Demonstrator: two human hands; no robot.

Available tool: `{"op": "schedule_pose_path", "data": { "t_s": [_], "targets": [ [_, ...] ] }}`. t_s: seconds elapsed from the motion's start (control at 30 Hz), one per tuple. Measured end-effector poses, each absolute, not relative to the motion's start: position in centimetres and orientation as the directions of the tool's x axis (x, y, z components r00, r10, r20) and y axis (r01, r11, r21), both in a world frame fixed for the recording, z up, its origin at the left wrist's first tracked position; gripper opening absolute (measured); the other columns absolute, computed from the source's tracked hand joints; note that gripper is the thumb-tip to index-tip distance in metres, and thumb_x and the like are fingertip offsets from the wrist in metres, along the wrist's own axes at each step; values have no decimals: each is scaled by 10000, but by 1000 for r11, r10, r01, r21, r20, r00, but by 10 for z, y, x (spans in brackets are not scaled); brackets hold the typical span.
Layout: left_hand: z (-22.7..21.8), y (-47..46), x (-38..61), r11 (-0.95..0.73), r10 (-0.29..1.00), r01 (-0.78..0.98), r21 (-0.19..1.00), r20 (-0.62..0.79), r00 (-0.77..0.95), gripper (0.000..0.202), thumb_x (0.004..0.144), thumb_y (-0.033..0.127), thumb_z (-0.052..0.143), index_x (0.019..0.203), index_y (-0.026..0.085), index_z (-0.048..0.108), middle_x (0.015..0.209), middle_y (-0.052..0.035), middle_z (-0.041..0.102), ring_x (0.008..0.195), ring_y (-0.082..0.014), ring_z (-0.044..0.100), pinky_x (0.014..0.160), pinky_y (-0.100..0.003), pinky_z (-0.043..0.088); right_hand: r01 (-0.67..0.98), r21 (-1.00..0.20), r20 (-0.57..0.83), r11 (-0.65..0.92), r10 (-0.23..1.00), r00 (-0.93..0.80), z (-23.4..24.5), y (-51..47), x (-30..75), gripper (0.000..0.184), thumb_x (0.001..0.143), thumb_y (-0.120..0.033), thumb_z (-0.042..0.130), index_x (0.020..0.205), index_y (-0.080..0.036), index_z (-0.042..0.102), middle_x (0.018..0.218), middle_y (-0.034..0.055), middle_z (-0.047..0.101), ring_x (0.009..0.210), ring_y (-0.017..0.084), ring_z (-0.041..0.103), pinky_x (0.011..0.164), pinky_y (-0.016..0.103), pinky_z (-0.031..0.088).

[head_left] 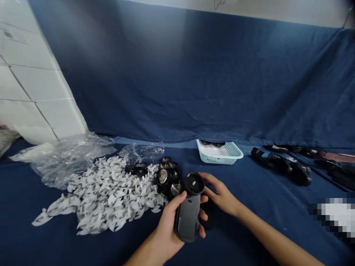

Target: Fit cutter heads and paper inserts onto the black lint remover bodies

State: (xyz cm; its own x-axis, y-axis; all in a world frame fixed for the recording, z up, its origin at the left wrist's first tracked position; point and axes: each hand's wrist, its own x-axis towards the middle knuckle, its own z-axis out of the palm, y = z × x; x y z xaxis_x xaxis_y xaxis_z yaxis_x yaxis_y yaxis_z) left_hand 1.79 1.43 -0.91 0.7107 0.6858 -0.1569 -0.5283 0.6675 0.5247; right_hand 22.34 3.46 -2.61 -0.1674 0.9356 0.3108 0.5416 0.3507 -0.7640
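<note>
My left hand (169, 225) is wrapped round a dark grey shaver body (188, 214) and holds it upright over the blue cloth; its round black head socket (194, 183) faces up. My right hand (220, 195) lies just right of the body with its fingers curled against the socket's side and over a black part (208, 218) on the cloth. A cluster of round black and silver shaver heads (166, 177) sits just left of the socket.
A heap of white paper slips (105, 192) spreads to the left, with crumpled clear plastic bags (66, 155) behind it. A pale blue basket (219, 151) stands at the back. Black shaver bodies (283, 164) lie in a row at the right. White boxes (30, 74) stack at far left.
</note>
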Motion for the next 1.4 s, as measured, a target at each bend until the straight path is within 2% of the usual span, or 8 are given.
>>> {"op": "schedule_pose_path", "data": {
  "t_s": [0.27, 0.47, 0.67, 0.9, 1.07, 1.23, 1.33, 1.4],
  "targets": [
    [-17, 8, 23, 674, 614, -329, 662, -254, 747, 402, 890, 377, 536, 1228, 167, 483, 1059, -120, 653, 631, -183, 655, 431, -277, 513, 414, -817, 352, 402, 916, -194, -35, 33, 225, 581, 711, -203, 703, 1252, -231, 491, 1176, 63, 635, 1063, 238, 615, 937, 370, 486],
    [-12, 1, 18, 678, 464, -162, 717, -247, 851, 568, 838, 338, 579, 1362, 242, 381, 1009, -102, 672, 589, -169, 663, 463, -250, 490, 447, -831, 344, 331, 937, -53, -48, 37, 226, 588, 717, -340, 747, 1234, -230, 488, 1140, 70, 652, 1053, 261, 623, 950, 407, 474],
    [-14, -10, 22, 612, 371, 142, 778, -441, 817, 427, 689, 161, 699, 1113, 182, 652, 790, -19, 681, 602, -96, 595, 595, -198, 420, 455, -857, 317, 241, 943, 99, -51, 42, 225, 577, 663, -399, 796, 1165, -212, 581, 1156, 81, 654, 1065, 278, 615, 987, 441, 443],
    [-19, -10, 28, 578, 380, 214, 787, -492, 783, 327, 760, 238, 639, 1085, 200, 650, 767, -34, 688, 604, -131, 597, 579, -226, 405, 290, -947, 203, 141, 959, 199, -52, 48, 228, 572, 723, -533, 721, 1176, -202, 606, 1053, 75, 701, 941, 267, 657, 839, 406, 527],
    [-24, -11, 20, 166, 692, 316, 934, -338, 638, 342, 811, 514, 609, 939, 217, 718, 903, -85, 717, 846, -259, 638, 766, -353, 452, 155, -980, 156, 123, 962, 226, -49, 49, 234, 490, 830, -583, 579, 1073, -163, 643, 869, 60, 695, 763, 225, 662, 667, 332, 538],
    [-20, -7, 17, -208, 904, 526, 825, -44, 426, 446, 850, 522, 564, 1182, 241, 663, 841, -108, 703, 838, -321, 641, 810, -432, 414, 135, -979, 186, 155, 946, 267, -34, 46, 235, 470, 792, -536, 656, 1110, -194, 601, 969, 68, 666, 899, 249, 639, 768, 352, 531],
    [-15, 5, 18, -224, 944, 510, 830, 54, 327, 383, 897, 519, 484, 913, 211, 710, 662, -55, 623, 642, -246, 615, 672, -353, 427, 234, -941, 305, 244, 911, 277, -17, 37, 231, 542, 702, -477, 764, 1136, -232, 552, 1087, 67, 627, 1028, 272, 591, 895, 396, 493],
    [-10, 12, 19, -50, 953, 339, 940, -57, 298, 488, 916, 583, 381, 813, 191, 655, 574, -11, 538, 486, -189, 549, 517, -294, 405, 374, -861, 439, 345, 876, 202, -4, 28, 227, 583, 667, -440, 799, 1145, -246, 527, 1135, 71, 602, 1078, 284, 566, 942, 419, 470]
  ]
}}
